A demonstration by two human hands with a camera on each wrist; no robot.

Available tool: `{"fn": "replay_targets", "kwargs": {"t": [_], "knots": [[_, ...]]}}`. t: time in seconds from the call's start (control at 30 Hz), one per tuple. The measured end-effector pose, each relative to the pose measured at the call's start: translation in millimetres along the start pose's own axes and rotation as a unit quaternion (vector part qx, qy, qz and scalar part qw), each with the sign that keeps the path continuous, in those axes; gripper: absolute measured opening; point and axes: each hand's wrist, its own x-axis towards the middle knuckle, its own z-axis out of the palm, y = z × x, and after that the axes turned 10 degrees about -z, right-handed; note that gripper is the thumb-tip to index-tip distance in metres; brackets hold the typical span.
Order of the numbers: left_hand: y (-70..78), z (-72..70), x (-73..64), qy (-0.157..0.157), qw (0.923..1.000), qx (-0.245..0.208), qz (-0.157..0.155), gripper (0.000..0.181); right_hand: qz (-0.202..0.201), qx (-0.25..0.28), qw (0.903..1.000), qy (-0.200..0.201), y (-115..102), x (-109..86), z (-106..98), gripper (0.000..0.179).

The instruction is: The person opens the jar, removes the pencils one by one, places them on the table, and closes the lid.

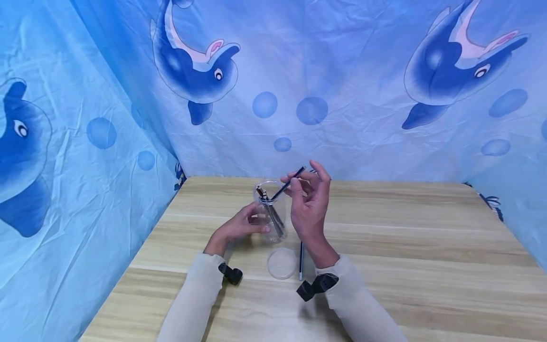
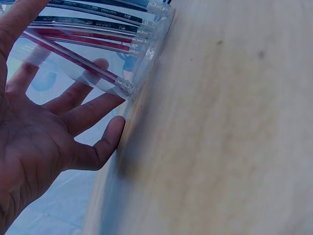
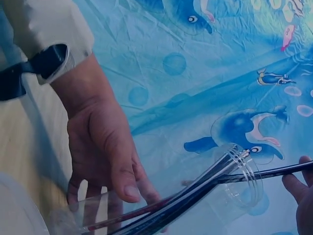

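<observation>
My left hand (image 1: 241, 224) holds a clear jar (image 1: 282, 213) around its side, the thumb in front. Several black and red striped pencils (image 2: 93, 24) stand slanted inside, some marked HB. Above the jar's mouth, my right hand (image 1: 309, 204) pinches a dark pencil (image 1: 279, 192) between thumb and fingers. The lower end of that pencil (image 3: 266, 173) passes through the rim into the jar, as the right wrist view shows. Only the fingertips of the right hand (image 3: 304, 196) appear there.
A round translucent lid (image 1: 282, 263) lies on the wooden table (image 1: 406, 256) in front of the jar. Another dark pencil (image 1: 301, 263) lies beside it, partly hidden by the right wrist. Blue dolphin-printed cloth (image 1: 359, 142) hangs behind the table and at its sides.
</observation>
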Motion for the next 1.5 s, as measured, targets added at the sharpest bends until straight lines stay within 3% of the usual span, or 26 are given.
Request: {"fn": "replay_targets", "kwargs": {"t": [0.23, 0.43, 1.27, 1.5], "knots": [[-2.0, 0.7, -0.5, -0.004, 0.9999, 0.013, -0.003, 0.078, -0.040, 0.002, 0.9980, 0.049, 1.4, 1.9, -5.6, 0.040], [-3.6, 0.3, 0.3, -0.002, 0.9998, 0.019, -0.001, 0.073, -0.049, 0.008, 0.9956, 0.079, 0.9, 6.7, -9.4, 0.038], [-1.6, -0.1, 0.8, 0.004, 0.9997, 0.022, -0.002, 0.067, -0.070, 0.013, 0.9900, 0.122, -9.0, 28.6, -31.1, 0.036], [-1.8, -0.8, 0.1, 0.010, 0.9997, 0.022, -0.002, 0.069, -0.053, 0.021, 0.9895, 0.133, -16.3, 40.7, -42.6, 0.039]]}}
